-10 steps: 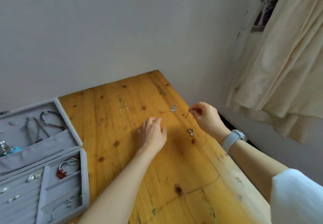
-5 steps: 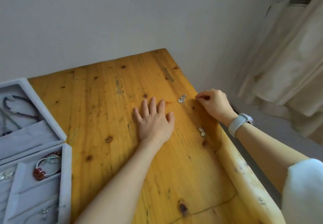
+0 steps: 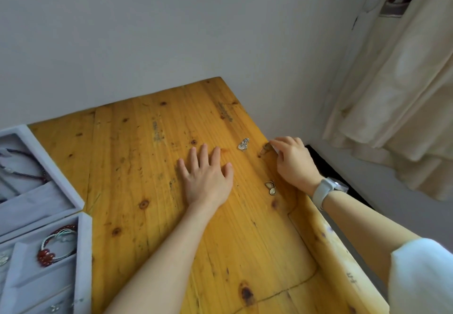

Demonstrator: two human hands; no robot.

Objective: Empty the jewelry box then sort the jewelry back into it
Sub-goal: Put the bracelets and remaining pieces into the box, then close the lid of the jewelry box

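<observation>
The open grey jewelry box (image 3: pixel 83 218) lies at the table's left edge, with a red-beaded silver bracelet (image 3: pixel 55 246) and dark necklaces (image 3: pixel 22 171) in its compartments. My left hand (image 3: pixel 206 179) rests flat on the wooden table (image 3: pixel 152 191), fingers spread. My right hand (image 3: pixel 293 159) is at the table's right edge, fingertips pinching a small dark earring (image 3: pixel 265 147) that touches the wood. A silver pendant (image 3: pixel 243 144) lies between the hands. A pair of gold teardrop earrings (image 3: pixel 270 187) lies beside my right wrist.
A grey wall runs behind the table. Cream curtains (image 3: pixel 397 93) hang at the right beyond the table edge. I wear a pale watch (image 3: pixel 327 190) on my right wrist. Small silver pieces sit in the box's lower slots.
My right hand has lowered the small earring from the air down to the table near the edge. My left hand has spread flat. The view shifted, pushing the box further left.
</observation>
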